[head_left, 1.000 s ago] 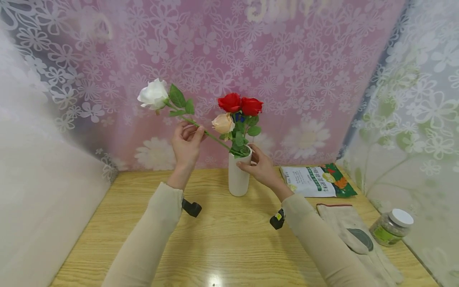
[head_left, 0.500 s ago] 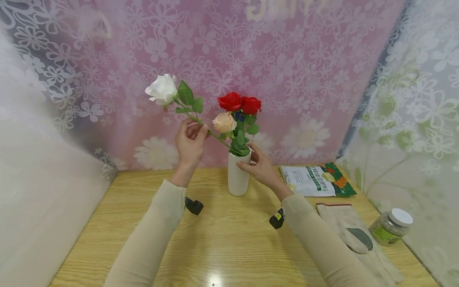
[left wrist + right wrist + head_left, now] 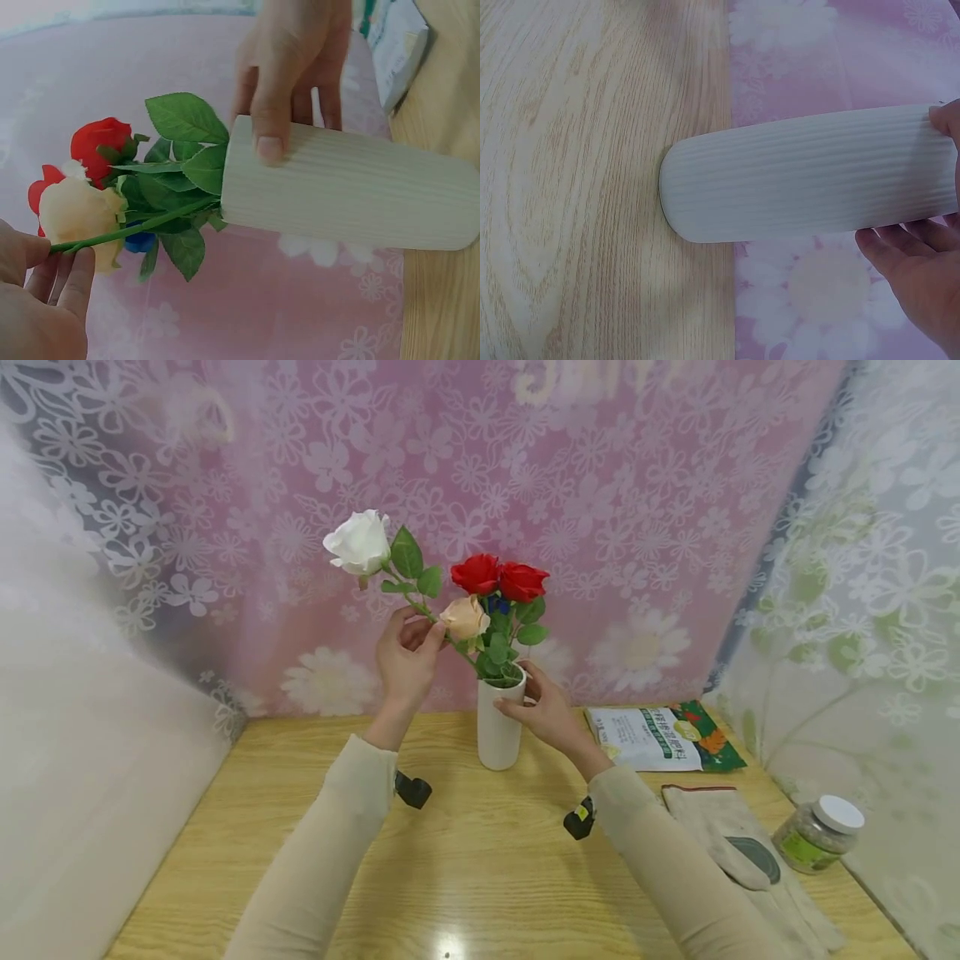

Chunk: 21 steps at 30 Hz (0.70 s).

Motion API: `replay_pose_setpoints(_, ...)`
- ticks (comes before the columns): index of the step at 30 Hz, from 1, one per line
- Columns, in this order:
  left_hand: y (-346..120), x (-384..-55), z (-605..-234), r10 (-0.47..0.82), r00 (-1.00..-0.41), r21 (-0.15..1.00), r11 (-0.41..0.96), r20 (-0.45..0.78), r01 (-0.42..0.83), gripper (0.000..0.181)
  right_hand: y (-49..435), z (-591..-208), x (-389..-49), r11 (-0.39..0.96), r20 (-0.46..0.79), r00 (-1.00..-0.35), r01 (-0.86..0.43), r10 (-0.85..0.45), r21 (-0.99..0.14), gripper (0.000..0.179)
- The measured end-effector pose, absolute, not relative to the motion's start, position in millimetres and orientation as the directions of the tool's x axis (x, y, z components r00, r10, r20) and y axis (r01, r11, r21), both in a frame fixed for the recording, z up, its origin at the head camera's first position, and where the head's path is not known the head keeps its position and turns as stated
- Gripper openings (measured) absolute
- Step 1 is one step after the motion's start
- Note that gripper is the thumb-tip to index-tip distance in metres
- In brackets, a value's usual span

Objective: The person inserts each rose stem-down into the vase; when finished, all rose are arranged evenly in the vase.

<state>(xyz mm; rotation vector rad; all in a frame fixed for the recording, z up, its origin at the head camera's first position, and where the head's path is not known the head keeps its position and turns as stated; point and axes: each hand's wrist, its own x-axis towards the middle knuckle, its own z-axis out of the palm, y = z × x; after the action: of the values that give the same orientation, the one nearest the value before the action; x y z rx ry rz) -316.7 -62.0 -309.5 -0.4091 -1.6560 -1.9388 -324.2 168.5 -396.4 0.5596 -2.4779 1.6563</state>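
Note:
My left hand (image 3: 408, 660) pinches the green stem of a white rose (image 3: 360, 543) between thumb and fingers. The stem slants down to the right into the mouth of a white ribbed vase (image 3: 498, 727). My right hand (image 3: 546, 706) grips the vase near its rim, thumb in front and fingers behind, as the right wrist view also shows on the ribbed wall. Two red roses (image 3: 523, 582), a peach rose (image 3: 465, 618) and a small blue flower (image 3: 141, 238) stand in the vase among green leaves. The lower end of the white rose's stem is hidden inside.
At the right lie a white and green printed bag (image 3: 660, 739), a pair of beige work gloves (image 3: 720, 835) and a clear jar (image 3: 817, 835) with a white lid. A pink floral curtain (image 3: 645, 510) hangs behind the wooden table (image 3: 465, 860).
My left hand has moved right, bringing the white rose closer to the other flowers and its stem more upright. My right hand and the vase have stayed in place.

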Motion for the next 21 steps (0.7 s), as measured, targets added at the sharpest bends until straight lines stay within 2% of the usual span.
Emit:
replay_pose_setpoints(7, -59.8, -319.6, -311.9, -0.212, -0.805, 0.813, -0.069, 0.554, 0.578, 0.026, 167.1, -395.9, -323.4, 0.335, 0.284, -0.927, -0.355, -0.243, -0.873, 0.069)
replay_pose_setpoints(14, -50.9, -323.4, -325.4, -0.127, -0.84, 0.841, -0.061, 0.528, 0.538, 0.029, 167.1, -397.8, -324.9, 0.334, 0.289, -0.928, -0.356, -0.235, -0.873, 0.072)
replay_pose_setpoints(21, -41.0, -326.7, -333.8, -0.092, -0.828, 0.831, 0.133, 0.554, 0.541, 0.028, 166.8, -397.5, -323.8, 0.353, 0.289, -0.93, -0.355, -0.226, -0.866, 0.071)
